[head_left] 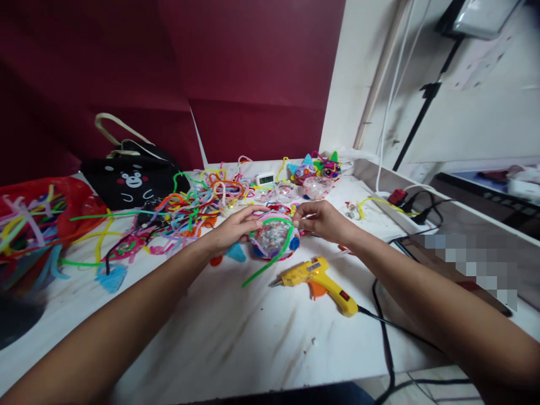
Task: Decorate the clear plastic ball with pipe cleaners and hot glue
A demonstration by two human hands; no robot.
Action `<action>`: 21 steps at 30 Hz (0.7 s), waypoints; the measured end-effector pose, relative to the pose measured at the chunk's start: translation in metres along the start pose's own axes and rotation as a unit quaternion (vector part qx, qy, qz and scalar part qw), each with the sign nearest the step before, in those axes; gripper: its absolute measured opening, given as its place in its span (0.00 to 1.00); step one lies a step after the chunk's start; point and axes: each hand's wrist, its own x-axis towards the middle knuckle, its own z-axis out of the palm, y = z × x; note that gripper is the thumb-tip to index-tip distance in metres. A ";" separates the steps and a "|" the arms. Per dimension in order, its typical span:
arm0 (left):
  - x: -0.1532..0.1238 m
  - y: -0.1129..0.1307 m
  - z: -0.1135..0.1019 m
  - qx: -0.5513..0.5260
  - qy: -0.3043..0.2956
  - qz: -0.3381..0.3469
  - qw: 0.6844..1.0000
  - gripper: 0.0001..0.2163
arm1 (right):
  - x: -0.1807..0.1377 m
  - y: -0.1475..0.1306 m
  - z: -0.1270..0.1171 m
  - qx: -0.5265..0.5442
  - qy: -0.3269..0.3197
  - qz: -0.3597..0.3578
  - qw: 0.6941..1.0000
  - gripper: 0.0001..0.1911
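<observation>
A round clear ball (273, 237), trimmed with coloured fuzzy strips and filled with speckled bits, rests on the white table between my hands. My left hand (234, 229) grips the ball's left side, fingers over its top. At the upper right edge, my right hand (317, 219) pinches a green pipe cleaner (265, 268) against the ball. That strip arches over the top, and its loose end hangs down toward the lower left. Just in front lies a yellow hot glue gun (310, 272), nozzle pointing left. A blue felt piece (235, 252) sits beside my left hand.
Tangled pipe cleaners (198, 205) spread across the back left, near a black bag (133, 180) and a red plastic bag (80, 205). Decorated balls (306, 170) and a small digital clock (265, 180) stand behind. Right are a power strip (400, 214) and the black cord (382, 320).
</observation>
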 end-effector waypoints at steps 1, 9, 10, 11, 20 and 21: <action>0.002 0.001 0.004 0.001 -0.003 0.004 1.000 0.22 | -0.002 0.000 -0.004 -0.002 0.001 0.003 1.000 0.09; 0.012 -0.001 0.027 -0.044 0.000 0.009 0.999 0.23 | -0.013 0.001 -0.022 -0.021 -0.003 0.017 1.000 0.11; 0.012 -0.003 0.028 -0.045 0.005 0.012 0.999 0.23 | -0.013 0.003 -0.022 -0.026 -0.002 0.015 1.000 0.11; 0.012 -0.005 0.028 -0.047 0.010 0.019 0.999 0.23 | -0.013 0.005 -0.022 -0.031 0.000 0.011 0.999 0.12; 0.011 -0.021 0.028 0.015 0.029 0.089 0.996 0.22 | -0.023 0.012 -0.016 -0.065 0.012 -0.031 0.997 0.12; 0.011 -0.022 0.029 0.012 0.029 0.095 0.995 0.21 | -0.023 0.012 -0.016 -0.065 0.014 -0.032 0.997 0.11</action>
